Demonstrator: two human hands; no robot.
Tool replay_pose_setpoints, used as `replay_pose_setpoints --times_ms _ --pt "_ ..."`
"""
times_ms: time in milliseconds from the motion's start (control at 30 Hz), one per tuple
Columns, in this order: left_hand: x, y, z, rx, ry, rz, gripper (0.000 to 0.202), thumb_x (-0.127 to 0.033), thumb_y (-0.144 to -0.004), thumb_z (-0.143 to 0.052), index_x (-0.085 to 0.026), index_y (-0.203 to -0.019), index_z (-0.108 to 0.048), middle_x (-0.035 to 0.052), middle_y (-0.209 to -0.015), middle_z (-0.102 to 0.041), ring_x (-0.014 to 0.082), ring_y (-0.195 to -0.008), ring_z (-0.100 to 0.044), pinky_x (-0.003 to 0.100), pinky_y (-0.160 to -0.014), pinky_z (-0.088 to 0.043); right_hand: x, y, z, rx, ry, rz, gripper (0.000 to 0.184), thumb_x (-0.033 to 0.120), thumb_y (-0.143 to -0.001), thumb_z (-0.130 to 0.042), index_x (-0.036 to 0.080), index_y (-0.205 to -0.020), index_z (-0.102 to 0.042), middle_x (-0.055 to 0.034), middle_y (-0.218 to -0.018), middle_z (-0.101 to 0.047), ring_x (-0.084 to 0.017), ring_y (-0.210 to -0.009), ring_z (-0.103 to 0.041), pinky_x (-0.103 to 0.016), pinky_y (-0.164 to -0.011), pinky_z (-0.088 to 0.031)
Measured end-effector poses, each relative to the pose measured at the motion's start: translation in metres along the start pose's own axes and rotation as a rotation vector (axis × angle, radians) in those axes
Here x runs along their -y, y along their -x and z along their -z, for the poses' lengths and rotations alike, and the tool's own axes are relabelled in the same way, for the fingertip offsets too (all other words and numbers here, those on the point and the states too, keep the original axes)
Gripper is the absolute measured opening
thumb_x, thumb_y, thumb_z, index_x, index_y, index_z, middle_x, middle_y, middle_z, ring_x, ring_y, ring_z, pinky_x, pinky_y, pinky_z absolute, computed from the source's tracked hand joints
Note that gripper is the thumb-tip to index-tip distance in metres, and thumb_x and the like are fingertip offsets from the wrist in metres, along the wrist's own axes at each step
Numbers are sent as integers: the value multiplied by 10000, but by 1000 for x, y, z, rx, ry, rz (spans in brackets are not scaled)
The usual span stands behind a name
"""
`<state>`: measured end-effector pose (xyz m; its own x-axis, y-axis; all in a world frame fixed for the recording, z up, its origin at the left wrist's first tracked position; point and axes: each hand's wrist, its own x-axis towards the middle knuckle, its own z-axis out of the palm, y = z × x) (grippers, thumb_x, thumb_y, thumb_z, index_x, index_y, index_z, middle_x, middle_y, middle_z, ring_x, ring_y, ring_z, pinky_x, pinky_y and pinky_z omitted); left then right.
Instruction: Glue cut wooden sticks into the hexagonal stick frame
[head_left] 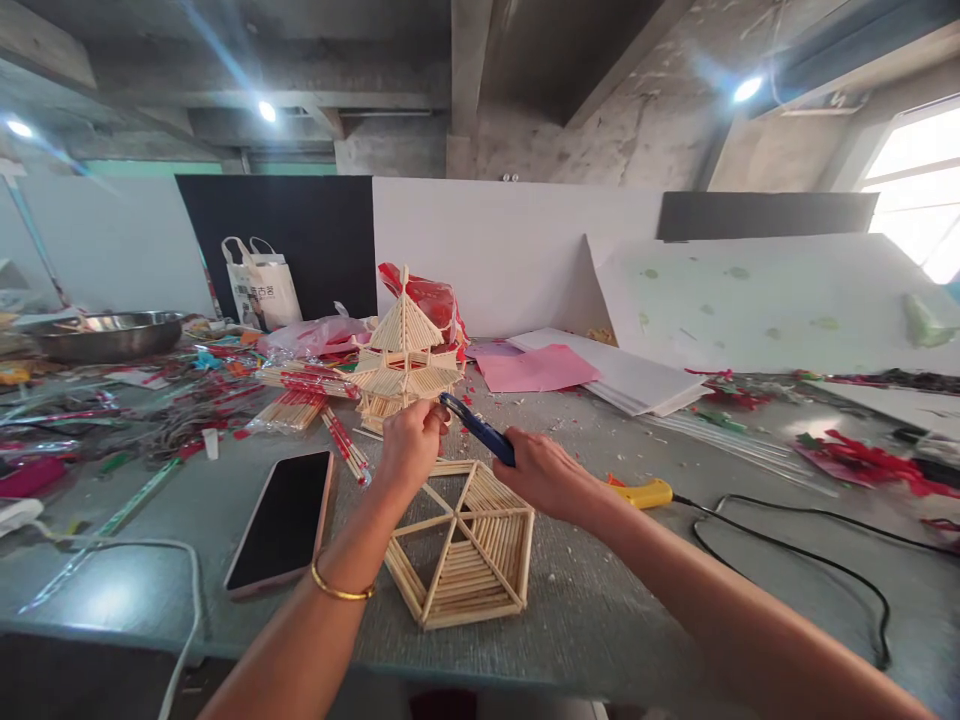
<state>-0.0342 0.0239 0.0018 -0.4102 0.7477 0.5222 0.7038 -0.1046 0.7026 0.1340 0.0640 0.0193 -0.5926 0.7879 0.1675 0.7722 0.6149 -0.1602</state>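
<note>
My right hand [551, 474] grips a long dark-blue hand tool [484, 432] whose curved, dark far end points up and left. The tool's exact kind is not clear. My left hand [412, 440] is closed in a pinch right beside that far end; whatever it holds is too small or hidden. Below both hands, a hexagonal frame of wooden sticks [457, 516] lies on the table, some of its triangular sections filled with rows of sticks and others bare. Just behind my left hand stands a tiered pagoda model [407, 350] made of the same pale sticks.
A phone [281, 522] lies left of the frame. To the right is a yellow-handled corded tool [645, 494] with its black cable. Stick bundles [292, 408], wrappers and a metal bowl [112, 335] are at left; pink paper [536, 368] and white sheets lie behind.
</note>
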Motion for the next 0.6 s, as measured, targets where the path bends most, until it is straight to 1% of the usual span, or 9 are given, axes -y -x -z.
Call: replay_pose_setpoints --times_ms 100,267,433,600 --pt "3 -2 0 27 41 1 270 -301 -826 -420 -195 -627 -567 -31 -483 -577 112 -365 -512 229 -480 -388 -3 0 0 60 -77 -20 193 297 -784 -428 148 -813 -548 -50 -707 -597 -136 -611 -530 -229 -511 -266" --pt "4 -2 -2 34 32 2 277 -329 -822 -428 -200 -616 -560 -35 -449 -559 112 -331 -489 231 -461 -379 -7 1 2 89 -160 -30 217 291 -762 -429 138 -775 -582 -32 -634 -556 -114 -548 -459 -218 -479 -247" --pt "2 -1 -2 39 -16 -17 316 -349 -831 -418 -205 -574 -531 -30 -441 -558 114 -348 -499 225 -460 -363 -8 2 5 105 -154 -40 247 295 -757 -434 124 -774 -610 -32 -618 -553 -108 -525 -441 -217 -483 -263" --pt "5 -1 -3 17 -99 -52 302 -318 -837 -429 -206 -574 -528 -23 -463 -567 124 -419 -532 227 -510 -361 -12 0 -1 83 -145 -39 249 320 -757 -432 137 -764 -602 -34 -631 -567 -115 -533 -451 -223 -479 -268"
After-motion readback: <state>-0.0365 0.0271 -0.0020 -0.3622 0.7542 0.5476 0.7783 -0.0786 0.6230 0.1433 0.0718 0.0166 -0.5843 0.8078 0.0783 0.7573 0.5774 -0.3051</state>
